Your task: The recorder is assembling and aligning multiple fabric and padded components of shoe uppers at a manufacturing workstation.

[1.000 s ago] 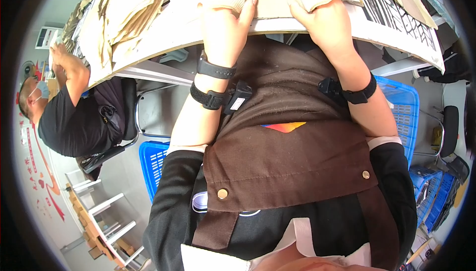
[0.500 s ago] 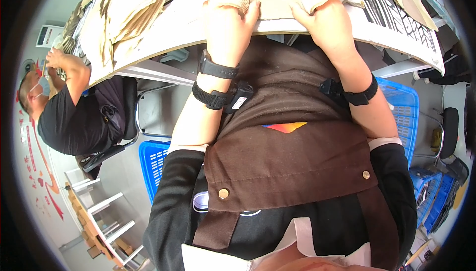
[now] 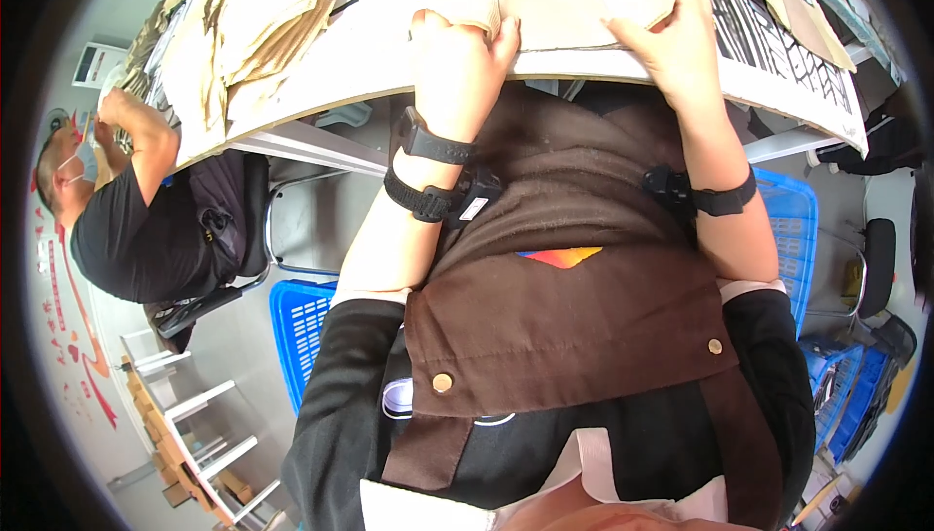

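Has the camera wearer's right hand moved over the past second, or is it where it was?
Yes. Judged against the white table, the right hand has shifted rightward, nearer to the table's right front corner.

The sheet [image 3: 559,6] I'm watching is pale beige, faintly ribbed at its left, and lies spread along the counter's near edge [image 3: 574,63], its right side slanting; glare keeps me from tracing its full outline.

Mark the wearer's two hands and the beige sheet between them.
Left hand [image 3: 455,72], head view: back of the hand.
Right hand [image 3: 684,56], head view: back of the hand.
Beige sheet [image 3: 556,4], head view: middle of its surface.
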The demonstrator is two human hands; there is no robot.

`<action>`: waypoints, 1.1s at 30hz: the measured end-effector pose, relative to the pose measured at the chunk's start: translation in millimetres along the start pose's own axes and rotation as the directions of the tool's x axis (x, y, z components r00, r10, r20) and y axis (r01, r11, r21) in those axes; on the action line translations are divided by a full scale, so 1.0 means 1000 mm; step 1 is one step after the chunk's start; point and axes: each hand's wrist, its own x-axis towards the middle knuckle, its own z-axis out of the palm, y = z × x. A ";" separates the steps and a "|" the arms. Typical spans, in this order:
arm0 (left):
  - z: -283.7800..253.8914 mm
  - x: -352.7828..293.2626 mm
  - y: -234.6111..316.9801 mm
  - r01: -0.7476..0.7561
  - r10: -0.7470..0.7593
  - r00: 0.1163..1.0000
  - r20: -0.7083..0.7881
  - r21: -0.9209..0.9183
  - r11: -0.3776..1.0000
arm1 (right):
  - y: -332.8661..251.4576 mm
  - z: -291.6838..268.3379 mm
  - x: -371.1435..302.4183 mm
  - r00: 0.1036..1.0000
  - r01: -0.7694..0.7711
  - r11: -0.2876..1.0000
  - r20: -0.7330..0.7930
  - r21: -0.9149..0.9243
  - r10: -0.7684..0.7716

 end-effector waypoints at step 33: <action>-0.049 0.110 -0.023 0.225 0.032 0.795 0.605 -0.344 0.911 | -0.047 -0.038 0.073 0.622 0.685 0.705 0.650 -0.181 -0.437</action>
